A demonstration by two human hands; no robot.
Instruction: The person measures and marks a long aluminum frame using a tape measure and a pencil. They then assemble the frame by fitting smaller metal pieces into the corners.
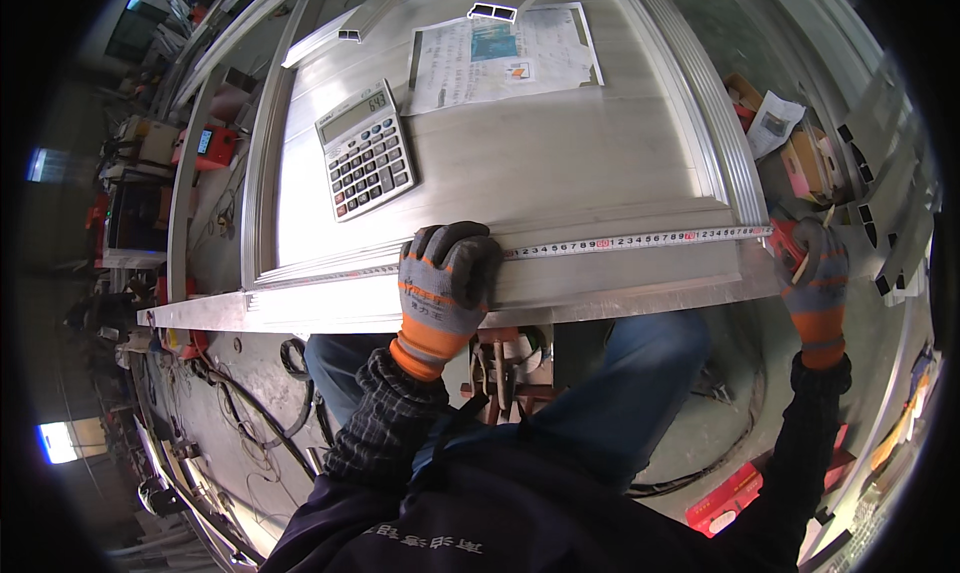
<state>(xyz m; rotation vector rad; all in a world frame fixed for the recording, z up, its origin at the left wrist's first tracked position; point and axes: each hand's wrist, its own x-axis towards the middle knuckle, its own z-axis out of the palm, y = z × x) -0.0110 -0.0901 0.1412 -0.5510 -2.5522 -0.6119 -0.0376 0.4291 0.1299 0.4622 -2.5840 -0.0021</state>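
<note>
Tape measure (640, 240): stretched across the near side of a metal table (560, 163) topped, farther back, with a paper sheet (500, 61) and, to its left, a calculator (367, 153). With left hand (445, 283), fingers curled over the tape; cannot tell whether pinching it. With right hand (820, 273), grasping the red case (786, 245) at the table's right edge.

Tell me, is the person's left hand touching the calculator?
Apart. The head view shows a plain strip of bare metal panel between the calculator's lower edge and the gloved left hand.
</note>
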